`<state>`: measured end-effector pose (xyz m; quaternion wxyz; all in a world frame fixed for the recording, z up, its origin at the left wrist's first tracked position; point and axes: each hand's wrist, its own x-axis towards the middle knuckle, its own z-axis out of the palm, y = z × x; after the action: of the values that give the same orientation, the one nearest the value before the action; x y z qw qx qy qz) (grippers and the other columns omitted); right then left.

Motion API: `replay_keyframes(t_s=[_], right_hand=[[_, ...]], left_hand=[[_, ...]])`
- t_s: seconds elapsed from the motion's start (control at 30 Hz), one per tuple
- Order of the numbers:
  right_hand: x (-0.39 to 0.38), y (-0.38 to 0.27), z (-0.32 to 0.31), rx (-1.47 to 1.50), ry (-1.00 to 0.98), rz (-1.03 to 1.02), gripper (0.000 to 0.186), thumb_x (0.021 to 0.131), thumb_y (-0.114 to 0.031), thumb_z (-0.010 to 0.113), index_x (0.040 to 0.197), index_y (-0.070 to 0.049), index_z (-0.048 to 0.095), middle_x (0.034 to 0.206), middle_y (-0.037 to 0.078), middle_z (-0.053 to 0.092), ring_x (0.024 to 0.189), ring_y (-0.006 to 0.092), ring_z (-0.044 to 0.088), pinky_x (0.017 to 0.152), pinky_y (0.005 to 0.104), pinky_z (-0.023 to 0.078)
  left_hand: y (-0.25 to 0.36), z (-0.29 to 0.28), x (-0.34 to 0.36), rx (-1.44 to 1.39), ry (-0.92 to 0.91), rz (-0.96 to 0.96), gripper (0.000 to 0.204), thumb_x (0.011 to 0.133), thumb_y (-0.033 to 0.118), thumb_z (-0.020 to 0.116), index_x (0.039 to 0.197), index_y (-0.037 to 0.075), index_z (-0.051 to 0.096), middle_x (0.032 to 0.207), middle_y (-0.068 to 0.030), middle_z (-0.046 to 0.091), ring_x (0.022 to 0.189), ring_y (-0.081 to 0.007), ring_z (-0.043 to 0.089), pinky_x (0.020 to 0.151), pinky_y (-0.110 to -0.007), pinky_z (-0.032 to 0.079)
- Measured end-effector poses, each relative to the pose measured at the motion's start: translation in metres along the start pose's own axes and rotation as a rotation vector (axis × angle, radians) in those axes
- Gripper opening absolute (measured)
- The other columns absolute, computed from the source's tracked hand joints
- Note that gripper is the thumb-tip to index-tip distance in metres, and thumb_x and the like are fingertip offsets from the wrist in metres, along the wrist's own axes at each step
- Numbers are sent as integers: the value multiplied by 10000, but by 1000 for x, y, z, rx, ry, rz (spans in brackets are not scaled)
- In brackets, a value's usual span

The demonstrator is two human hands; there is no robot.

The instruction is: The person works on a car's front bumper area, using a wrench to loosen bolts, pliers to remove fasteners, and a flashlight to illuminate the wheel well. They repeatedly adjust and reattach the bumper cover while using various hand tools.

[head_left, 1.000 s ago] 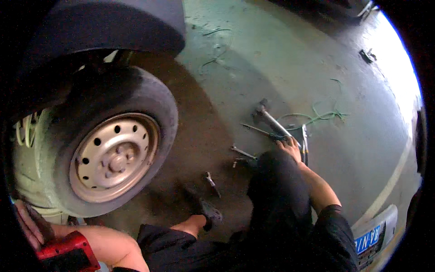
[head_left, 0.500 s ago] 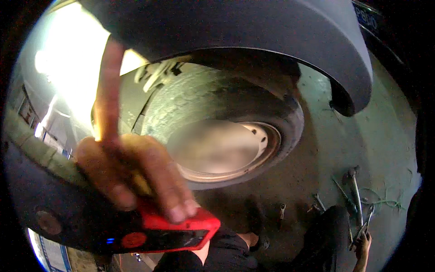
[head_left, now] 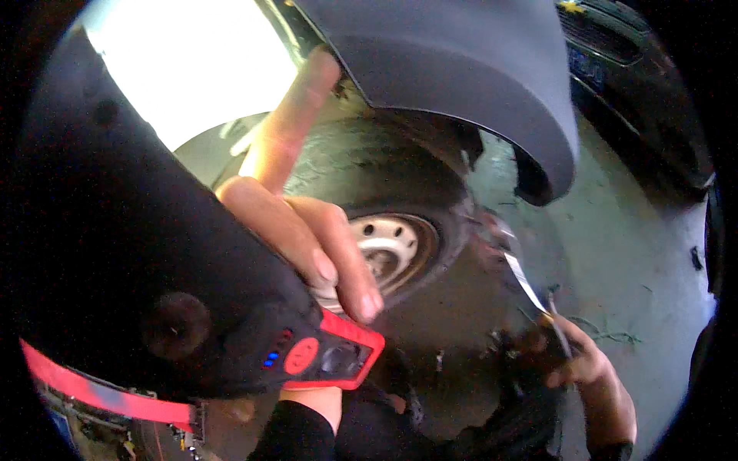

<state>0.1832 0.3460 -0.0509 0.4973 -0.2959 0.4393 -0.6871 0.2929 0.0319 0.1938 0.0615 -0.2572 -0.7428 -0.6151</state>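
My left hand (head_left: 307, 238) is close to the camera, shut on a large black and red power tool (head_left: 154, 307) with small lights on its base; my index finger points straight up. My right hand (head_left: 576, 357) at the lower right grips a long metal wrench (head_left: 523, 280), its blurred far end raised toward the tyre. Behind both is a car wheel with a silver steel rim (head_left: 392, 246) and a dark tyre (head_left: 369, 169), under a grey fender (head_left: 461, 77). The power tool hides the left side of the view.
A greenish concrete floor (head_left: 630, 253) spreads to the right with bits of debris. The front of a dark second car (head_left: 630, 69) stands at the top right. My dark-clothed legs (head_left: 492, 430) fill the bottom middle.
My left hand has raised the power tool up close to the camera. My right hand has picked the wrench up off the floor and lifted it toward the wheel. My head has turned toward the wheel.
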Motion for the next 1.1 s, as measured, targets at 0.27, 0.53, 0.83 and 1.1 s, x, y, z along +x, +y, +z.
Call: replay_keyframes(t_s=[0.27, 0.53, 0.83, 1.1], right_hand=[[71, -13, 42, 351, -304, -53, 584, 651, -38, 767, 1177, -49, 512, 1199, 104, 518, 1178, 237, 473, 1019, 372, 348], [70, -59, 56, 31, -278, -195, 665, 657, -66, 797, 1241, -47, 479, 1226, 107, 514, 1198, 224, 462, 1046, 376, 345], [93, -109, 77, -386, -231, -355, 796, 628, -63, 823, 1297, -30, 394, 1236, 137, 484, 1218, 265, 464, 988, 419, 432], [102, -136, 97, -773, -262, -394, 918, 646, -89, 792, 1406, -5, 285, 1199, 135, 536, 1054, 233, 556, 916, 345, 467]], left_hand=[[6, -4, -1, -4, -31, 33, 110, 904, 27, 565, 954, -70, 570, 1441, -311, 292, 743, -390, 680, 688, -483, 595], [12, -7, 5, -10, -83, 15, 103, 908, 30, 562, 943, -67, 559, 1447, -314, 275, 741, -390, 681, 683, -480, 597], [14, -9, 5, -4, -130, -31, 99, 912, 33, 560, 931, -64, 547, 1454, -317, 257, 739, -390, 682, 678, -477, 600], [14, -13, 6, 8, -165, -34, 99, 916, 36, 557, 921, -60, 537, 1460, -320, 241, 737, -390, 683, 673, -474, 603]])
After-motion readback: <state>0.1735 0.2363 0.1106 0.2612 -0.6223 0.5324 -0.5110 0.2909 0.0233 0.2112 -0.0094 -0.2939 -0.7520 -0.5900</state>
